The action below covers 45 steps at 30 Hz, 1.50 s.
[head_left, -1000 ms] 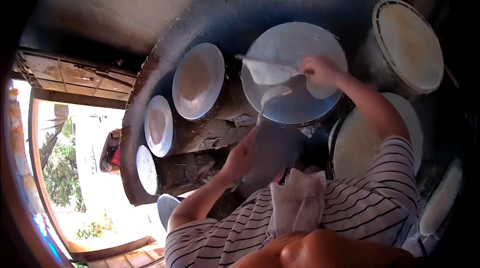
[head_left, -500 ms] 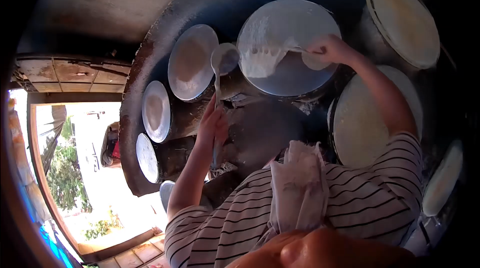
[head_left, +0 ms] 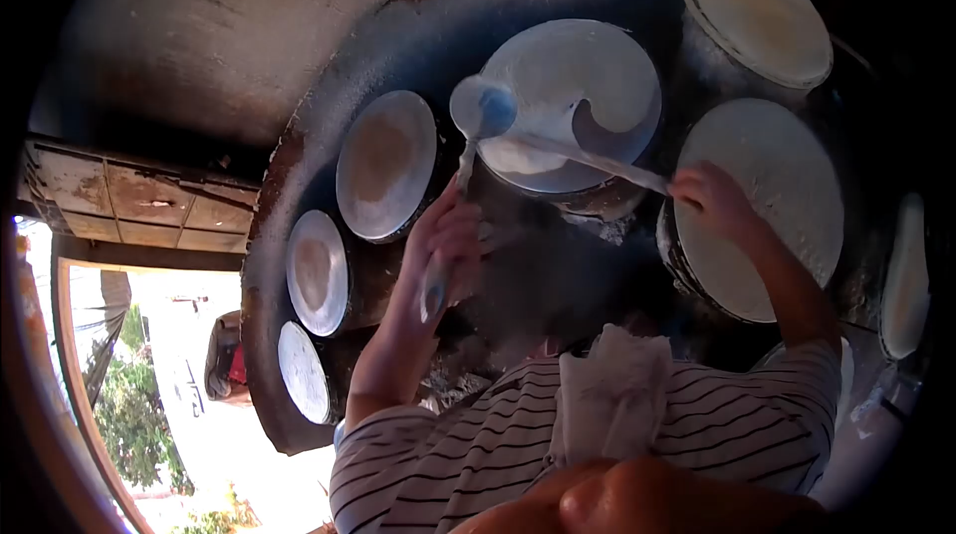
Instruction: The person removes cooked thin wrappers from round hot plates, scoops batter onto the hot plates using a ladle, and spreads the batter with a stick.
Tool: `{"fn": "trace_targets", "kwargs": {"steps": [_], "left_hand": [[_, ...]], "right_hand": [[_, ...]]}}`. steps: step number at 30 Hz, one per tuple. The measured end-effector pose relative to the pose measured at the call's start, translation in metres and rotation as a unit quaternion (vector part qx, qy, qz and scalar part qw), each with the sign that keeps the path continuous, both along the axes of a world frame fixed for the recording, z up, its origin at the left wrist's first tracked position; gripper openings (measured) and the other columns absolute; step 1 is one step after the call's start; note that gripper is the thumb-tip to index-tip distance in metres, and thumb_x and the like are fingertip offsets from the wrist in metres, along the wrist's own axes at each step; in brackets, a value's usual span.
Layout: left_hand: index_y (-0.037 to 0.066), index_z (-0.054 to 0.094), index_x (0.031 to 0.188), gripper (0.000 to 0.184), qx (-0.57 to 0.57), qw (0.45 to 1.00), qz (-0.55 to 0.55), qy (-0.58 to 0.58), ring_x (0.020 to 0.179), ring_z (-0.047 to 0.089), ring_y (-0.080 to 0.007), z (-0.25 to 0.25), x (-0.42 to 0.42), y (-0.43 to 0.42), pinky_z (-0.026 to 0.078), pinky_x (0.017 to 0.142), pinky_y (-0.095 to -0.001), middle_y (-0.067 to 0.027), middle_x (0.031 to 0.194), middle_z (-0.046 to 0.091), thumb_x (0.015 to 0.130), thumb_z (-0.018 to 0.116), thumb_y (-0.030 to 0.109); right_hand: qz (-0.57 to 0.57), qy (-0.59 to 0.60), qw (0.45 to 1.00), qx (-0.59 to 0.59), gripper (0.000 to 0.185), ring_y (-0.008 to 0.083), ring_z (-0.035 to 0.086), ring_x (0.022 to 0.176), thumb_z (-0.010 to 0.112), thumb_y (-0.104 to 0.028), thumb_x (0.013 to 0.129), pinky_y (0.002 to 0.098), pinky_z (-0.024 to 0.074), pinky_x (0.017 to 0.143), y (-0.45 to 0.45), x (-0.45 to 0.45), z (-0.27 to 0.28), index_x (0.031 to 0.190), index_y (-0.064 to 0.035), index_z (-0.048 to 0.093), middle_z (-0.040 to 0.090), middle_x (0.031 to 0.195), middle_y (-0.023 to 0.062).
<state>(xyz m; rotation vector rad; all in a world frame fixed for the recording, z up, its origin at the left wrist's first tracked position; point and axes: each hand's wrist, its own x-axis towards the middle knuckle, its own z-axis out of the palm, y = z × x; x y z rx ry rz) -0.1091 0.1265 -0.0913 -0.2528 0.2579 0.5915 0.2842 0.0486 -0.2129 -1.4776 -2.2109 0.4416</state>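
My left hand (head_left: 453, 240) is wrapped round the handle of a ladle (head_left: 483, 108). The ladle's round bowl hangs over the left edge of the large middle griddle (head_left: 543, 174). White batter (head_left: 548, 66) coats much of that griddle, and a curved dark gap shows bare metal at its right. In my right hand (head_left: 709, 198) is a long, pale, flat spreader (head_left: 607, 166), gripped by one end. Its other end reaches over the lower part of the middle griddle, close to the batter. The fingers of both hands are closed.
Smaller round griddles (head_left: 386, 164) line the left side of the dark curved stove. On the right, a large griddle (head_left: 762, 206) bears a pale layer, close to my right forearm. A rimmed one (head_left: 757, 21) lies farther back. A bright opening (head_left: 199, 385) is at left.
The spreader has swept across the batter, and my right hand has drawn back down and right, off the griddle. The ladle has shifted right, closer over the griddle's edge. The camera view has tilted.
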Motion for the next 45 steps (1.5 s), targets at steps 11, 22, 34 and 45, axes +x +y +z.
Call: {"fn": "trace_targets", "kwargs": {"steps": [11, 22, 34, 45], "left_hand": [[0.006, 0.05, 0.093, 0.023, 0.152, 0.986, 0.062, -0.009, 0.039, 0.038, -0.0056, 0.017, -0.142, -0.039, 0.035, 0.034, -0.0202, 0.0023, 0.058, 0.037, 0.1, 0.041, 0.026], [0.033, 0.034, 0.136, 0.039, 0.278, 0.951, 0.073, 0.116, 0.039, 0.03, -0.0023, 0.017, -0.181, -0.04, 0.027, 0.032, -0.0168, 0.0047, 0.063, 0.031, 0.1, 0.042, 0.022], [0.03, 0.04, 0.132, 0.032, 0.334, 0.907, 0.009, 0.257, 0.039, 0.031, -0.0027, 0.005, -0.146, -0.046, 0.029, 0.031, -0.0169, 0.005, 0.06, 0.032, 0.1, 0.043, 0.026], [0.027, 0.035, 0.134, 0.036, 0.305, 0.913, -0.047, 0.267, 0.038, 0.029, -0.0033, 0.01, -0.031, -0.025, 0.025, 0.032, -0.0184, 0.0043, 0.06, 0.035, 0.099, 0.042, 0.02]], "right_hand": [[-0.337, 0.669, 0.635, -0.19, 0.053, 0.0082, 0.041, 0.052, 0.055, -0.051, 0.084, 0.0252, 0.0351, 0.047, 0.053, -0.401, -0.048, 0.111, -0.0054, 0.049, 0.048, 0.07, 0.0], [-0.438, 0.73, 0.525, -0.005, 0.022, 0.0063, 0.032, 0.04, 0.048, -0.016, 0.096, 0.0255, 0.0246, 0.036, 0.039, -0.327, -0.051, 0.118, -0.0148, 0.05, 0.041, 0.061, -0.0019], [-0.433, 0.643, 0.614, -0.151, 0.032, 0.0097, 0.039, 0.04, 0.048, -0.021, 0.096, 0.0264, 0.0312, 0.036, -0.03, -0.227, -0.055, 0.127, -0.0181, 0.053, 0.051, 0.067, 0.0018], [-0.435, 0.475, 0.75, -0.147, 0.033, 0.0056, 0.041, 0.041, 0.043, -0.018, 0.097, 0.0232, 0.0358, 0.038, -0.058, -0.155, -0.04, 0.127, -0.0123, 0.055, 0.056, 0.066, 0.0024]]}}
